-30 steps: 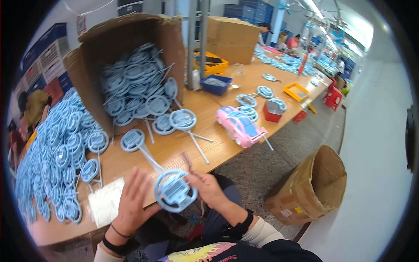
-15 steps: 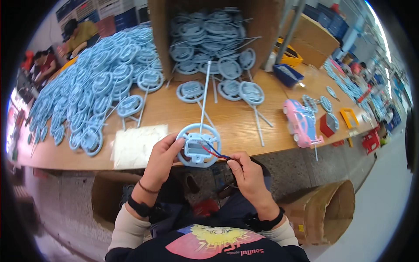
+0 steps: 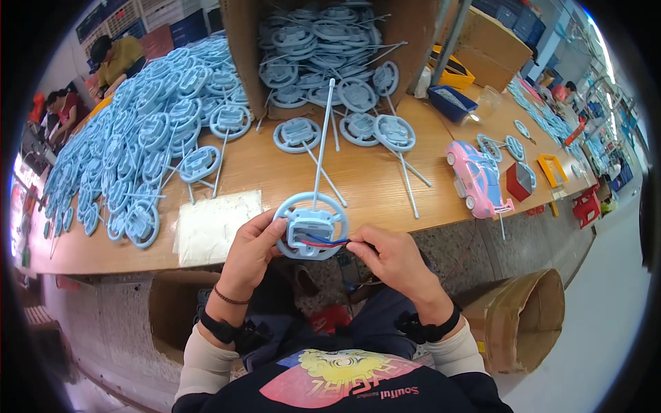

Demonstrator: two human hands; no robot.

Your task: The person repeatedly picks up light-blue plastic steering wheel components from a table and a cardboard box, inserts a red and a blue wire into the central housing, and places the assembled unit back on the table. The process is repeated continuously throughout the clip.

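A light-blue toy steering wheel [image 3: 337, 207] with a long thin rod [image 3: 323, 131] pointing away from me is held at the table's front edge. My left hand [image 3: 256, 241] grips its left rim, thumb on top. Thin red and blue wires [image 3: 323, 241] cross the wheel's hollow hub toward the right. At the right rim, my right hand [image 3: 389, 258] pinches these wires between thumb and forefinger. Just left of the wheel, a white sheet [image 3: 219, 228] lies on the wooden table.
A large heap of similar blue wheels [image 3: 158, 131] covers the table's left side. More fill an open cardboard box [image 3: 241, 62] at the back. To the right are a pink toy car [image 3: 475, 180], a blue bin [image 3: 452, 103] and a red box [image 3: 518, 182]. Cardboard cartons [image 3: 499, 327] stand below.
My right hand has turned and come closer to the wheel's right rim. The wires now lie flatter across the hub. My left hand keeps its hold.
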